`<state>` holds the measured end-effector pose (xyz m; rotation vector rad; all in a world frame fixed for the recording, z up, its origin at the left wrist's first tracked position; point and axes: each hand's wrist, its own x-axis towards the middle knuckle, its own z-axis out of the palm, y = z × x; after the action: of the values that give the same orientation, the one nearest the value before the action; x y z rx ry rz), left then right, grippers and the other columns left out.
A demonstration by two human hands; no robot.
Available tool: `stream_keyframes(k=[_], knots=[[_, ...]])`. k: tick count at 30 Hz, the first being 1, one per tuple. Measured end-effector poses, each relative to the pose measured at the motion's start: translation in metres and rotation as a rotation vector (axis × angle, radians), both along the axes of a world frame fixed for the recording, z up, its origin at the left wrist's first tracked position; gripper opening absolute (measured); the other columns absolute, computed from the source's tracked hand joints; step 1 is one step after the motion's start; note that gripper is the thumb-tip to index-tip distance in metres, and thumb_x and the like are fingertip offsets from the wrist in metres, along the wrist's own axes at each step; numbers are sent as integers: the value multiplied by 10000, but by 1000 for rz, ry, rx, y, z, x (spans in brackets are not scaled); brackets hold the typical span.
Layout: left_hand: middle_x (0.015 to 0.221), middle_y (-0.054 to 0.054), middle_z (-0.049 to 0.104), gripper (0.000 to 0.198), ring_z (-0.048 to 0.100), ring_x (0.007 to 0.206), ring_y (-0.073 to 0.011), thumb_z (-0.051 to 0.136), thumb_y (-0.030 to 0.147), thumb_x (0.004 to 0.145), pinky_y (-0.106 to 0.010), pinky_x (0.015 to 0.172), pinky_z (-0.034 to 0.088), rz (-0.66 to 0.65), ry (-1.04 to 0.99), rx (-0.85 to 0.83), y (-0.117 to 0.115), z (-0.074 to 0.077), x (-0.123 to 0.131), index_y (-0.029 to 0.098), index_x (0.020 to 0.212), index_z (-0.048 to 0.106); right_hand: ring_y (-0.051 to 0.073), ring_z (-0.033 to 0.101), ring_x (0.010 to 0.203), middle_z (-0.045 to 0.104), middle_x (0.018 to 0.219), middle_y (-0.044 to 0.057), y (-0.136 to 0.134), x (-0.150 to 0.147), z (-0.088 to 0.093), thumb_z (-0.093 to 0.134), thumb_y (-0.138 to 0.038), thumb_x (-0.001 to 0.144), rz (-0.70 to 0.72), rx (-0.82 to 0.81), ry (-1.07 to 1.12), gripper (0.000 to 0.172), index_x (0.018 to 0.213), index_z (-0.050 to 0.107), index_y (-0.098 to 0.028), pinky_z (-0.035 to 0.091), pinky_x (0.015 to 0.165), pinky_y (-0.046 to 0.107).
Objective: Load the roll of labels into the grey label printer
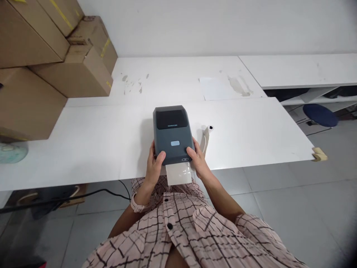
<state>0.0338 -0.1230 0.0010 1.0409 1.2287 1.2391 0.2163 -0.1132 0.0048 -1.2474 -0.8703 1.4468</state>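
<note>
A dark grey label printer [173, 139] with a black top window and a pale button is at the front of the white table. My left hand [154, 163] grips its near left corner, thumb on top and fingers down the side. On the near right corner, my right hand [197, 158] holds it the same way. Out of the printer's front edge hangs a pale, glossy strip of labels [179, 174], reaching past the table edge. A small white paper roll [209, 130] with a loose tail lies right of the printer. Whether the printer rests on the table is hard to tell.
Cardboard boxes [78, 70] are stacked at the left on the white table [251, 130]. A clear greenish container [12, 152] stands at the left edge. A sheet of paper [213, 88] lies farther back. A blue stool [320, 114] is at the right, and a black cable [97, 191] runs below the table.
</note>
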Motion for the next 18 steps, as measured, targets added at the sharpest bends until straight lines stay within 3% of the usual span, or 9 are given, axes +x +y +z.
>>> stream_keyframes(k=[7,12,15,18], knots=[[1534,-143,557,745,562,1378,-362,562,671,919,-516,1093,524,191,105,104,-2,-22,13,254,1531,477,336,447,1505,482,1626,49,-7,-9,-10,662,-690,878,-60,69,-54,810,1561,421,-329,356,1273,572],[1517,-143,567,766,556,1368,-360,499,723,913,-523,1107,495,262,202,200,2,-33,16,239,1506,502,356,450,1490,459,1634,101,-7,-13,-13,650,-763,838,-106,113,-142,876,1543,441,-286,336,1273,589],[1493,-143,581,766,568,1346,-358,486,730,917,-519,1088,502,250,223,205,6,-30,13,238,1504,496,354,436,1500,455,1633,106,-5,-11,-12,636,-785,829,-95,119,-158,887,1535,446,-283,345,1268,580],[1517,-129,558,720,554,1368,-332,496,685,947,-480,1102,492,135,215,147,2,-19,6,259,1525,457,359,448,1495,482,1615,89,-2,-7,-11,640,-784,824,-69,112,-161,877,1530,459,-296,361,1262,566]])
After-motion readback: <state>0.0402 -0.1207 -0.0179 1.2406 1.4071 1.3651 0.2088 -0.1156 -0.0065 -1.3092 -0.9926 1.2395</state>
